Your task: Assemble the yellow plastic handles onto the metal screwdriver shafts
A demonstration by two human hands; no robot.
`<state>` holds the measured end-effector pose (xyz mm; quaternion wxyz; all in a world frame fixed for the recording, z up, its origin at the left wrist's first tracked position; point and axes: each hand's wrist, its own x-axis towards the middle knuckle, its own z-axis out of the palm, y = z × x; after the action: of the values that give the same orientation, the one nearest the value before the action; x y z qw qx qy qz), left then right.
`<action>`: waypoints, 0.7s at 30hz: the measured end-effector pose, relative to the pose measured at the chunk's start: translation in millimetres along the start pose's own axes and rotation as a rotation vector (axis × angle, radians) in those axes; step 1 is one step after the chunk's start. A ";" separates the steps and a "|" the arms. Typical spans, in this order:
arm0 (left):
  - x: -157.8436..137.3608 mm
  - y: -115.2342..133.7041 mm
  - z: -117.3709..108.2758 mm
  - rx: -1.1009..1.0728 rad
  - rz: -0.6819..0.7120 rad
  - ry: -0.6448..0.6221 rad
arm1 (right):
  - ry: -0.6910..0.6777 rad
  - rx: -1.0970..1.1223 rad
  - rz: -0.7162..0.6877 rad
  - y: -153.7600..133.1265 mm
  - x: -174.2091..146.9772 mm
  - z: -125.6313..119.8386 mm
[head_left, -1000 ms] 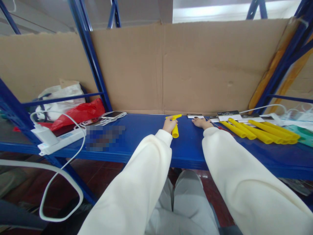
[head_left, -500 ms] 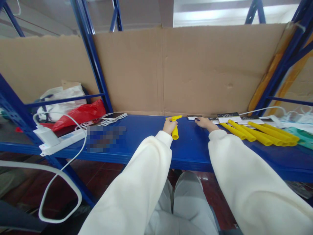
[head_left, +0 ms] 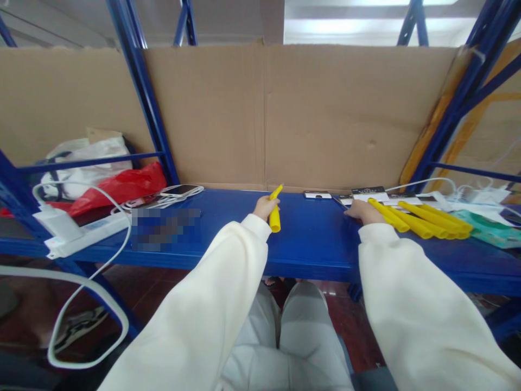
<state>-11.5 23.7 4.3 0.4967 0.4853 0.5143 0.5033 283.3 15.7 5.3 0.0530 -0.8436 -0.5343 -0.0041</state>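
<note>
My left hand [head_left: 265, 208] is closed around a yellow tube [head_left: 275, 221] above the middle of the blue shelf [head_left: 228, 217]. The tube's wide round end faces me, and a narrow yellow tip sticks out above the fingers. Farther right, my right hand [head_left: 364, 210] lies low over the shelf, its fingers curled together. A thin dark stick-like item [head_left: 338, 202] pokes out left of those fingertips; its kind is too small to make out. Just right of this hand lie several yellow tubes [head_left: 423, 225] side by side.
Black-and-white cards [head_left: 369, 194] lie behind the right hand, another card [head_left: 317, 195] left of them. Cardboard [head_left: 325, 114] walls the back. At left are a phone [head_left: 181, 190], white power strip [head_left: 91, 234] and red bag [head_left: 122, 187]. A green packet [head_left: 494, 231] lies far right.
My right hand has moved right, away from the leftmost card toward the yellow tubes. The tube in my left hand has turned, its tip now pointing more upright. The view has shifted slightly.
</note>
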 end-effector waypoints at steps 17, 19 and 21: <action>0.0 5.3 -24.7 -0.072 -0.116 -0.064 | 0.029 0.073 0.023 13.9 7.7 5.6; 0.5 4.8 -25.1 -0.026 -0.134 -0.119 | 0.025 0.088 0.030 17.5 10.9 6.4; 1.8 3.9 -25.6 0.024 -0.146 -0.173 | 0.036 0.088 0.026 21.5 14.1 7.5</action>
<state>-37.2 24.7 8.2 0.5688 0.4941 0.5093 0.4158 308.4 20.0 -3.1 0.0997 -0.8472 -0.5218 0.0049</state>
